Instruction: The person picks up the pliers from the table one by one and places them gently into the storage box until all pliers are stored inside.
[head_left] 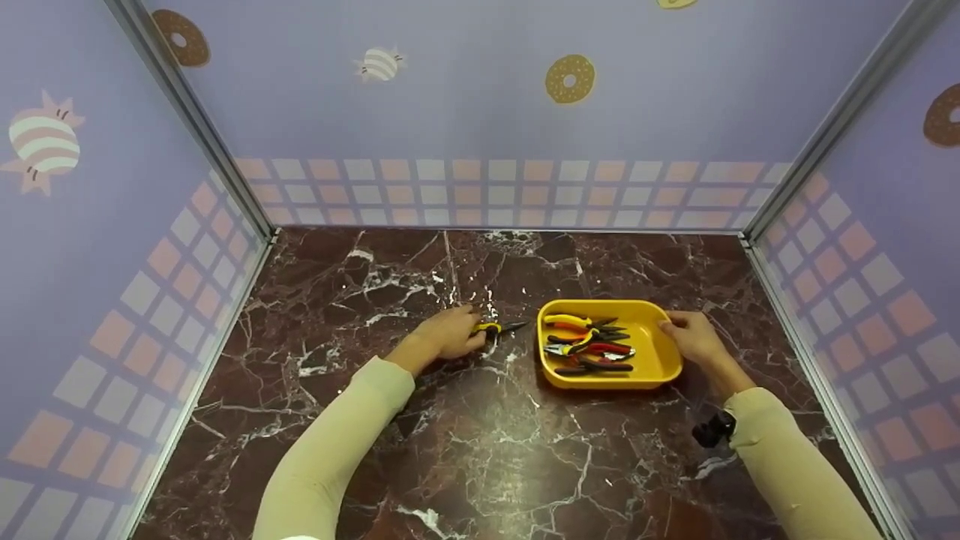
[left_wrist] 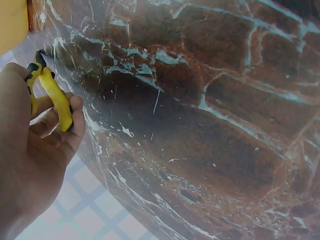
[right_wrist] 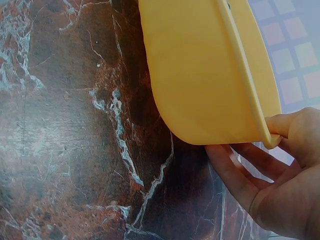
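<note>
My left hand [head_left: 450, 332] grips the yellow handles of a pair of pliers [left_wrist: 57, 100], its dark pointed nose aimed right, toward the bin. In the left wrist view the thumb and fingers wrap the handles. A yellow plastic bin [head_left: 656, 367] stands just right of the pliers. Several pliers lie inside it, among them yellow-handled pliers [head_left: 564, 322], red-handled pliers [head_left: 611, 348] and dark-handled pliers [head_left: 592, 370]. My right hand [head_left: 697, 341] holds the bin's right end, thumb over the rim [right_wrist: 257, 117] and fingers against the outer wall below.
The tabletop [head_left: 465, 450] is dark red marble pattern with white veins. Patterned lilac panels enclose it at the back [head_left: 465, 112], left [head_left: 90, 262] and right [head_left: 885, 262]. A small black device [head_left: 712, 429] sits at the right wrist.
</note>
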